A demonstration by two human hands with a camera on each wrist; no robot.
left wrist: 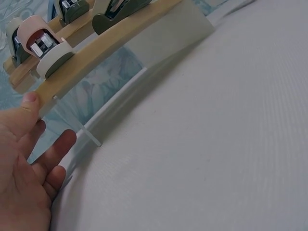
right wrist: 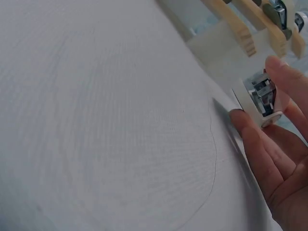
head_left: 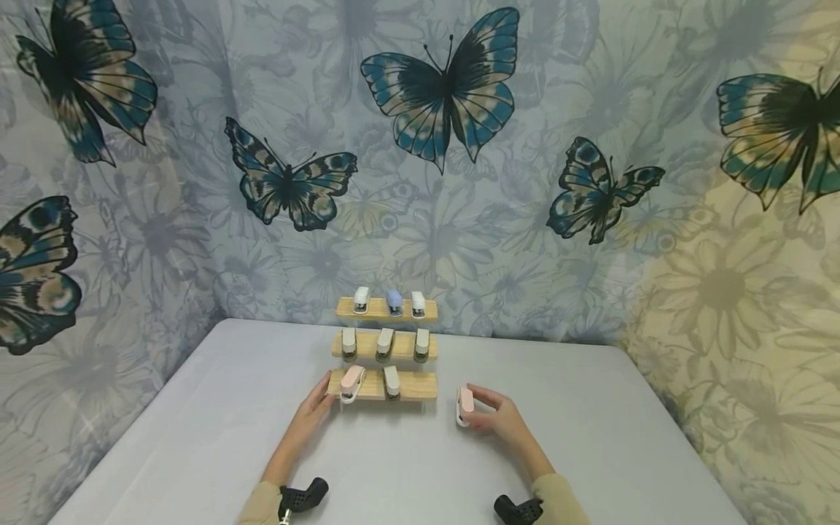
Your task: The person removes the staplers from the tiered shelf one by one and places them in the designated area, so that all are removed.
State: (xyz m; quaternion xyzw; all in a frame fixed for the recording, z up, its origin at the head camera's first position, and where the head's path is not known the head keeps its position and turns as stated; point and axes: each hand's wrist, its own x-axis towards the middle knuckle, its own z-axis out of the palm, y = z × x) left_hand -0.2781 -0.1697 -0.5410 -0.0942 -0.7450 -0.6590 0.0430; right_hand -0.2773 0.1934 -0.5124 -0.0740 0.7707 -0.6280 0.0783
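Note:
A three-tier wooden rack (head_left: 420,385) stands on the table with small staplers lined up on its steps. My left hand (head_left: 316,402) is at the left end of its lowest board; in the left wrist view the thumb (left wrist: 30,100) presses on the board end, the fingers loosely bent below. Near that end sits a pink and white stapler (head_left: 352,380), with a pale grey stapler (head_left: 391,381) to its right. My right hand (head_left: 502,419) grips another pink and white stapler (head_left: 466,402) between thumb and fingers, right of the rack and low over the table.
White and pale staplers stand on the two upper boards, with a blue stapler (head_left: 394,300) in the middle of the top one. A white table (head_left: 525,474) spreads around the rack. Behind it hangs a butterfly-patterned cloth (head_left: 446,240).

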